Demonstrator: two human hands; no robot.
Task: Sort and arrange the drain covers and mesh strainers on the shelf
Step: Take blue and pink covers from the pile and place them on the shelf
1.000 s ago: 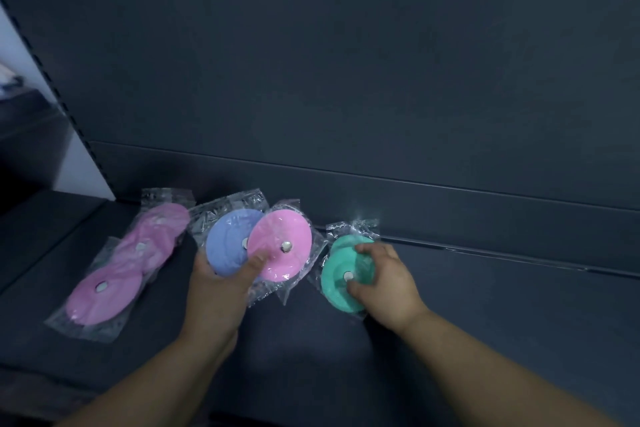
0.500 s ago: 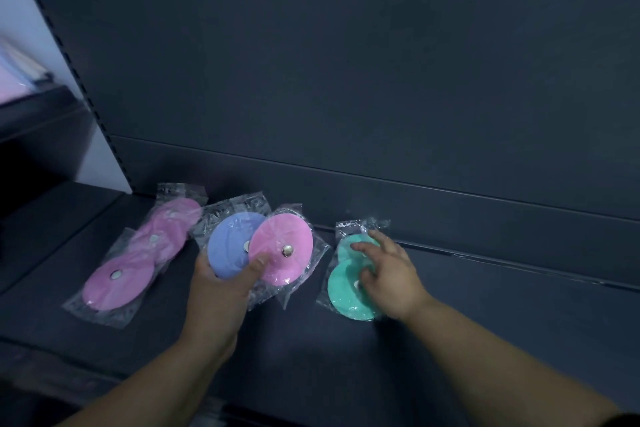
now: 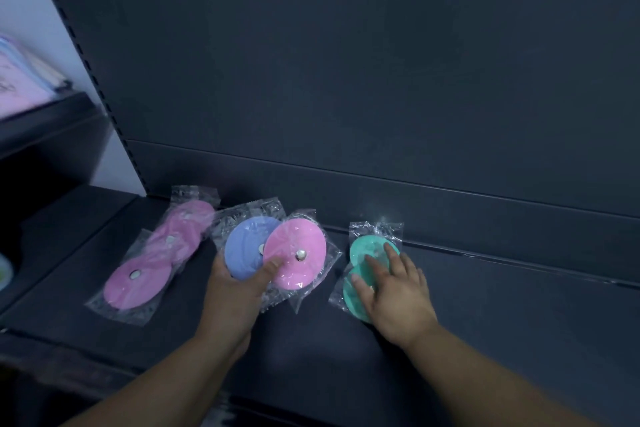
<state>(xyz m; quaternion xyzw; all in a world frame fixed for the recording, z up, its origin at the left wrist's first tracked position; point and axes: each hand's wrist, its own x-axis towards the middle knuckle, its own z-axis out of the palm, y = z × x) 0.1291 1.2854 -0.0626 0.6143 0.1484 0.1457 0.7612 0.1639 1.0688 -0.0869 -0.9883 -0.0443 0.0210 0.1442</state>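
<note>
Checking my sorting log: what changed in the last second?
The right hand let go of its pinch on the green covers and now lies flat on them, fingers spread. The left hand still holds the blue cover and pink cover; the pink pile stayed put.

drain covers on shelf, side by side

Looks like a shop, seen at a run of dark metal display racking. Has a flat shelf backed by a plain back panel, with a slotted upright at its left edge. Holds drain covers in pink, blue and green, sealed in clear bags like unsold stock. Carries blurred pastel packaged goods on the neighbouring shelf further left.
</note>
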